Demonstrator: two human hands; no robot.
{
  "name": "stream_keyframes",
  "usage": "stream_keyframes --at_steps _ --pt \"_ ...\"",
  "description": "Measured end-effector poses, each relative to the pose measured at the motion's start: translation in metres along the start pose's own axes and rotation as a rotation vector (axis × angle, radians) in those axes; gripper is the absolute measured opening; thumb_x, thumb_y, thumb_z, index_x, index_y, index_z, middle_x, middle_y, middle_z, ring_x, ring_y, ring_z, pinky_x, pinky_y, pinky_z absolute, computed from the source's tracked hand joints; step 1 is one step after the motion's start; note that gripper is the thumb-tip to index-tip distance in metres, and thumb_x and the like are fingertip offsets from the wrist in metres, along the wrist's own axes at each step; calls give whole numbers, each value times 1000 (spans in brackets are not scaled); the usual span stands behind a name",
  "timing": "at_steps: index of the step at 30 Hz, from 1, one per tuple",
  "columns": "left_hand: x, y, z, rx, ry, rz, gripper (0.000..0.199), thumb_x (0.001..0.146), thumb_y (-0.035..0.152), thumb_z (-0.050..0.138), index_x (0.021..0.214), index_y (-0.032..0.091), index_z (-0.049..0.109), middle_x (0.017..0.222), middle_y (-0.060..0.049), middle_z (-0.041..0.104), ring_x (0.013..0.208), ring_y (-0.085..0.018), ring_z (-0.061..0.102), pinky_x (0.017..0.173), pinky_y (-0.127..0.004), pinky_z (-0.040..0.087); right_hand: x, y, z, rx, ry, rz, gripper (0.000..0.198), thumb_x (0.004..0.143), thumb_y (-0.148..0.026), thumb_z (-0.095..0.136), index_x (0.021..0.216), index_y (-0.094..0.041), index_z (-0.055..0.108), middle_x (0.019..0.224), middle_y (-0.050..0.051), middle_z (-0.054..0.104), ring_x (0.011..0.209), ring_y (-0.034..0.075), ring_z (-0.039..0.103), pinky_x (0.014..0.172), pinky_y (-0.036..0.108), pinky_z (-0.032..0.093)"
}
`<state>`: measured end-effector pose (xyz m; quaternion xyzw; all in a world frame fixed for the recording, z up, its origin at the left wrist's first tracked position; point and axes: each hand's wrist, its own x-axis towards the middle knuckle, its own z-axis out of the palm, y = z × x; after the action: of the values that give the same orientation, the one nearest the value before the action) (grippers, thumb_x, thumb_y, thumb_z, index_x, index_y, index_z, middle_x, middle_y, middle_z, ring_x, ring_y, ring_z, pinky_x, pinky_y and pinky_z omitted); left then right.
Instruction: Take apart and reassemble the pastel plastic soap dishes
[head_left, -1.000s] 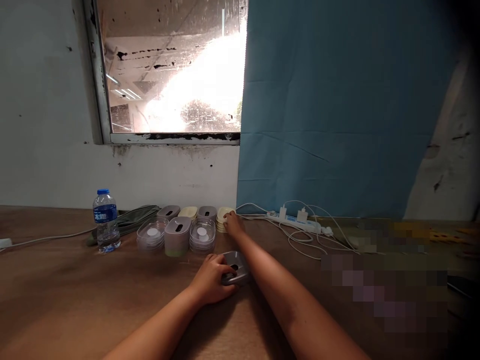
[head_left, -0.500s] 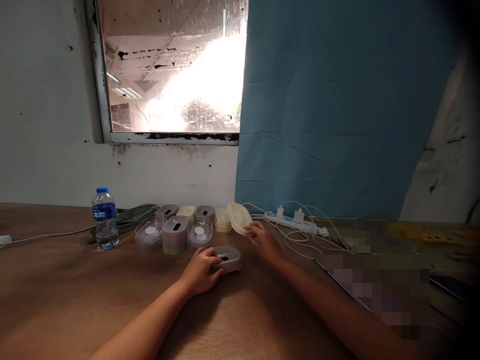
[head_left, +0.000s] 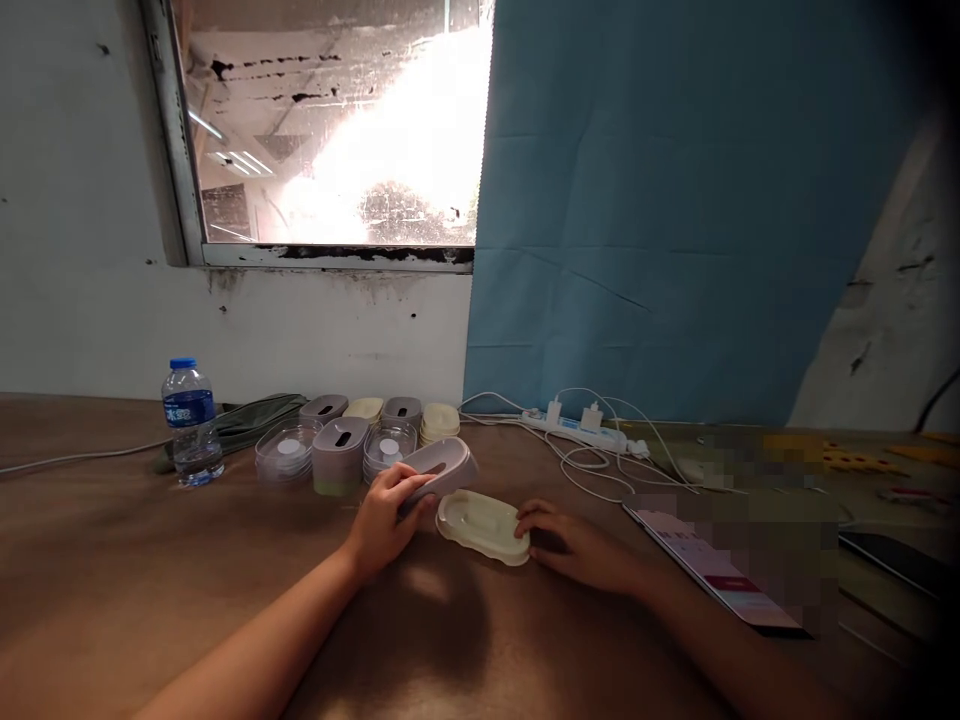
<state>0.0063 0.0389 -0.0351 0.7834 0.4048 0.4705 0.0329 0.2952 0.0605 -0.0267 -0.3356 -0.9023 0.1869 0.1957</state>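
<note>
A greyish-pink oval lid with a dark slot is tilted up off the table, and my left hand is closed around its near end. Just below and to its right, a cream oval tray-like piece with a raised middle lies low over the table. My right hand pinches the right end of that cream piece between thumb and fingers. Whether the cream piece touches the tabletop, I cannot tell.
Behind my hands stand stacked clear lids, more clear lids, a slotted greyish container and stacked cream pieces. A water bottle is at left. A power strip with cables and a tablet-like screen are at right.
My right hand has brought the cream piece from beside the stack down toward me. My left hand has lifted and tilted the greyish lid off the table.
</note>
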Motion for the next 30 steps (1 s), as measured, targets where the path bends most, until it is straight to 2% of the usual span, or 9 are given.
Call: stream_keyframes --at_steps 3,5,9,13,16,20,23,26,30 --pt "-1 1 0 19 -62 51 27 86 30 50 109 22 61 97 -7 56 94 -19 53 87 -34 43 0 -8 8 67 -31 -19 19 79 -20 52 97 -22 57 116 6 49 102 21 53 90 36 43" --pt "-2 2 0 20 -107 90 27 86 31 49 109 23 62 99 -7 57 95 -19 52 88 -34 43 1 -9 12 155 -11 13 21 77 -19 52 98 -22 51 110 6 53 103 21 53 90 37 43" --pt "-2 7 0 0 -185 148 28 86 32 48 110 24 61 100 -8 58 95 -19 53 87 -34 43 2 0 16 211 157 173 25 72 -13 48 94 -22 41 97 4 53 93 21 58 80 38 49" --pt "-2 13 -1 32 -305 212 29 86 34 49 109 23 62 98 -7 59 91 -19 53 87 -33 40 1 3 11 169 237 158 40 67 -10 44 105 -22 40 107 7 50 98 22 56 86 41 46" --pt "-4 15 1 59 -406 249 30 86 35 48 108 23 63 96 -7 60 87 -18 53 86 -33 39 -1 -7 7 127 174 38 51 67 -8 46 115 -23 41 118 8 48 108 23 50 95 43 40" --pt "-7 15 8 48 -456 264 31 86 37 48 109 24 63 95 -8 60 85 -18 53 83 -32 39 -2 -23 7 16 23 -88 60 69 -12 53 127 -25 41 134 7 38 123 26 37 102 42 33" --pt "-8 15 11 36 -471 244 31 83 39 52 108 25 64 93 -7 59 85 -18 53 84 -31 39 -2 -25 12 -57 -66 -77 66 71 -17 58 133 -30 38 142 4 28 127 27 32 103 42 32" --pt "-6 16 9 22 -499 208 33 79 39 57 109 27 64 94 -6 58 87 -18 53 84 -30 39 -2 -22 17 -91 -106 -47 63 75 -22 58 133 -34 37 144 3 26 129 28 30 103 44 32" --pt "-3 15 3 -14 -609 223 42 71 41 66 111 28 63 97 -5 56 91 -20 53 88 -31 38 -2 -18 19 -87 -135 -35 56 79 -29 58 132 -34 39 146 2 22 130 28 28 104 45 30"
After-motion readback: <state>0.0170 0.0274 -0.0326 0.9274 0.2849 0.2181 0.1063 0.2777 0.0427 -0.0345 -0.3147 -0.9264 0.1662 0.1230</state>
